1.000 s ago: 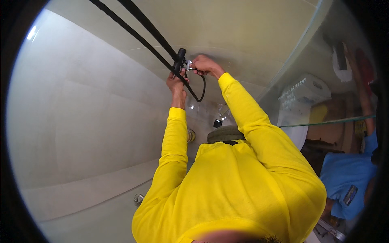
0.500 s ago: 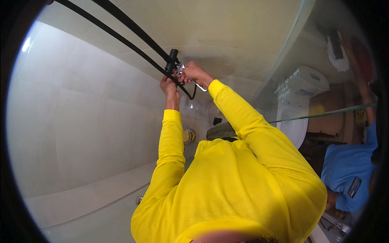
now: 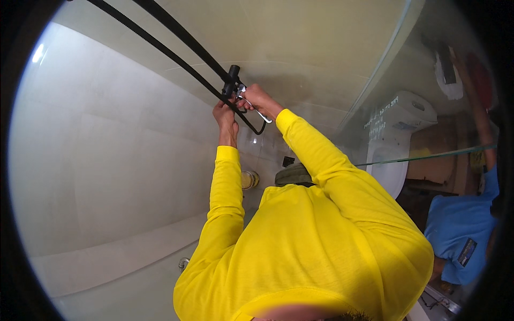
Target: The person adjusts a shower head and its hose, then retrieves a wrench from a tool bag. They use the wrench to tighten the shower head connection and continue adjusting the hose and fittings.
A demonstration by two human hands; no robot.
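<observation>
A black shower fitting with a short round body sits at the lower end of a black pipe by the wall. My right hand is closed around a silver wrench; its head lies against the fitting's right side and its handle slants down toward me. From the left, my left hand closes on the fitting's near end, its fingertips partly hidden. A black ribbed hose runs down across the fitting and loops below my right hand.
Pale walls stand to the left and ahead. At the right is a glass panel with a white toilet behind it. A person in a blue shirt is at the far right. A round tin stands on the floor beneath my arms.
The view has shifted slightly, so the fitting and pipe appear a little further right. The wrench's handle has swung slightly toward me. Both hands keep their grip.
</observation>
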